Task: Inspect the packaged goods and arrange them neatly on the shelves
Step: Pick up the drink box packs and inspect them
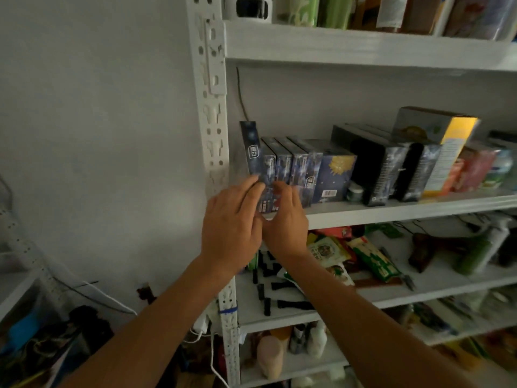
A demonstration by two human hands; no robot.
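Observation:
Several dark blue boxes (pixel 282 166) stand in a row at the left end of the middle shelf (pixel 391 210). A taller slim blue box (pixel 251 148) stands upright at the far left, beside the white post. My left hand (pixel 232 222) and my right hand (pixel 285 217) are side by side at the shelf's front edge. Their straight fingers touch the front of one blue box (pixel 267 203) in the row. Next to the row stands a blue box with a gold pattern (pixel 334 175), then tall black boxes (pixel 383 169).
A yellow-sided carton (pixel 444 152) and red and green packs stand further right. The shelf below holds snack packets (pixel 372 259), black pieces (pixel 268 289) and a spray bottle (pixel 481 247). Bottles stand lower down. The white perforated post (pixel 212 107) and the wall bound the left.

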